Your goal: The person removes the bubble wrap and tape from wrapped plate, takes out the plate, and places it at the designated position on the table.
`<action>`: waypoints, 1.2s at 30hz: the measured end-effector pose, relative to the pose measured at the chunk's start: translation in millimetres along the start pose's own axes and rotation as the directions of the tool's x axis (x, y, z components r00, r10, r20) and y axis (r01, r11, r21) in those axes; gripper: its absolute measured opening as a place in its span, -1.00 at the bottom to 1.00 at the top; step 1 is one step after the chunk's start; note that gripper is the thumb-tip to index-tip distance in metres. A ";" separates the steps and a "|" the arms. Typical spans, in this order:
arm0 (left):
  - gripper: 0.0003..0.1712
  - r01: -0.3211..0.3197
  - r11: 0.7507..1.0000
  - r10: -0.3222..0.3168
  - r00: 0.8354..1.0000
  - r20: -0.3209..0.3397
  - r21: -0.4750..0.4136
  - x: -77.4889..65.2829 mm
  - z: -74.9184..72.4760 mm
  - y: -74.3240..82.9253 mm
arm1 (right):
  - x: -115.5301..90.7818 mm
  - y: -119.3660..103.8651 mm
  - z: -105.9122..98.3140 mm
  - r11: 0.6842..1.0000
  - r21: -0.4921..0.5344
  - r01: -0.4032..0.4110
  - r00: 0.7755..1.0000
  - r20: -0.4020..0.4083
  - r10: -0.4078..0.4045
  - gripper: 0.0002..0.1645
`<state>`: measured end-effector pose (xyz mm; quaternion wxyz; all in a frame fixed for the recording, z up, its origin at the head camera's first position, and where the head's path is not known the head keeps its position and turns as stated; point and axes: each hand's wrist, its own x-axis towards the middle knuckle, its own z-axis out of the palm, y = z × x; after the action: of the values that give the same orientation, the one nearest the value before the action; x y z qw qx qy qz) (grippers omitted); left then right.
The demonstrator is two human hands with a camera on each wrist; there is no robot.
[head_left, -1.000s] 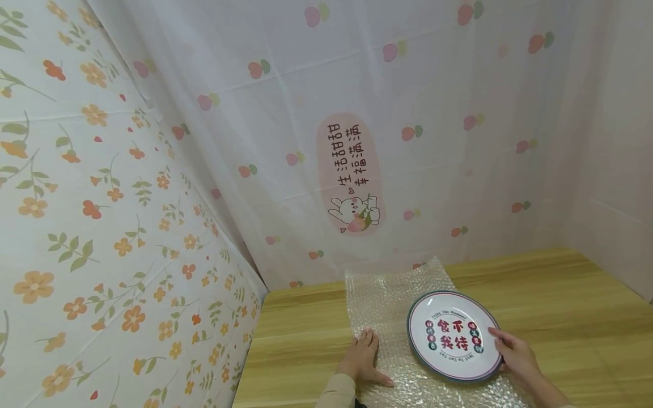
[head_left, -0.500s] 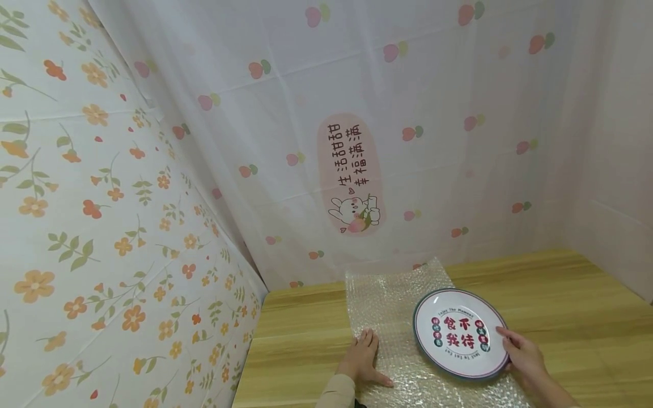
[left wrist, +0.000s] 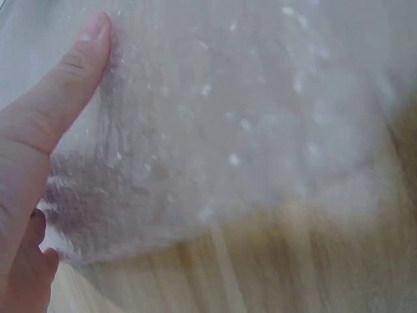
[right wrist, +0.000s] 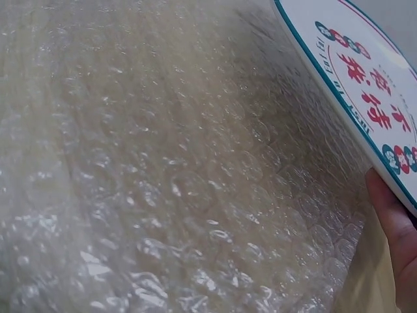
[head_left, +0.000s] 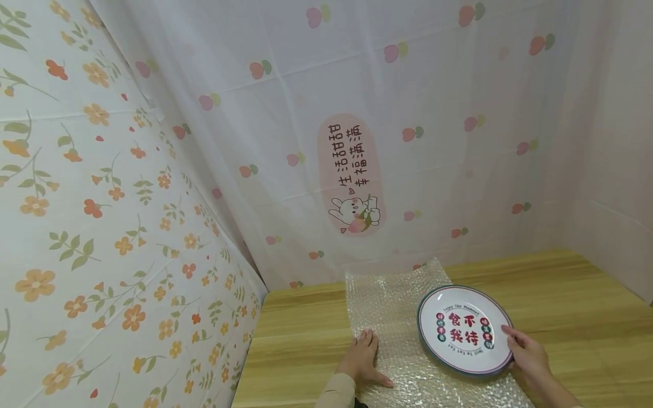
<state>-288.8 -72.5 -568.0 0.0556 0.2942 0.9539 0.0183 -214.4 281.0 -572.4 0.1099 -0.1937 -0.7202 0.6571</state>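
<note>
A white oval plate [head_left: 465,331] with a dark teal rim and red lettering is tilted over a sheet of bubble wrap [head_left: 388,306]. My right hand [head_left: 528,352] pinches its right edge, thumb on top and fingers underneath. In the right wrist view the plate [right wrist: 365,72] stands off the wrap, with a finger under its rim. My left hand [head_left: 361,358] lies on the left edge of the wrap, fingers extended and thumb spread. The left wrist view shows that thumb [left wrist: 71,85] along the wrap; the other fingers are mostly hidden.
The wrap lies on a wood-grain table [head_left: 301,323]. Behind the table hangs a pale curtain [head_left: 439,170] with a fruit print, and on the left a floral cloth [head_left: 127,226] drops along the table's edge.
The plate and my right hand have shifted a little to the right and slightly away from me. My left hand has stayed in place on the bubble wrap.
</note>
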 end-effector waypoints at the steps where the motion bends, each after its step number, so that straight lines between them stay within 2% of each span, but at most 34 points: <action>1: 0.28 0.002 1.000 -0.002 1.000 0.000 -0.005 0.0 -0.4 0.1 | 0.1 -0.3 -0.2 1.000 -0.005 0.010 1.000 -0.009 -0.010 -0.38; 5: 0.29 0.009 1.000 -0.008 1.000 0.008 -0.024 0.3 -1.4 0.1 | 1.3 -1.5 -1.0 0.999 -0.021 0.026 0.999 -0.043 -0.027 -0.37; 16: 0.27 0.002 1.000 -0.002 1.000 0.009 -0.019 0.5 -5.1 1.6 | 7.3 -5.2 -4.9 1.000 -0.007 0.007 0.992 -0.128 -0.008 -0.35; 24: 0.27 -0.009 1.000 0.009 1.000 0.005 -0.004 0.8 -2.9 0.8 | 10.9 -7.1 -9.1 1.000 -0.005 -0.016 0.982 -0.189 0.015 -0.43; 36: 0.27 -0.010 1.000 0.010 1.000 0.001 -0.004 0.5 -2.6 0.9 | 15.1 -12.8 -16.0 0.990 0.124 -0.073 0.968 -0.230 0.100 -0.51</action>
<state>-289.0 -71.5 -565.5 0.0563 0.2987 0.9525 0.0204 -223.1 301.0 -559.4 0.1765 -0.2947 -0.6541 0.6739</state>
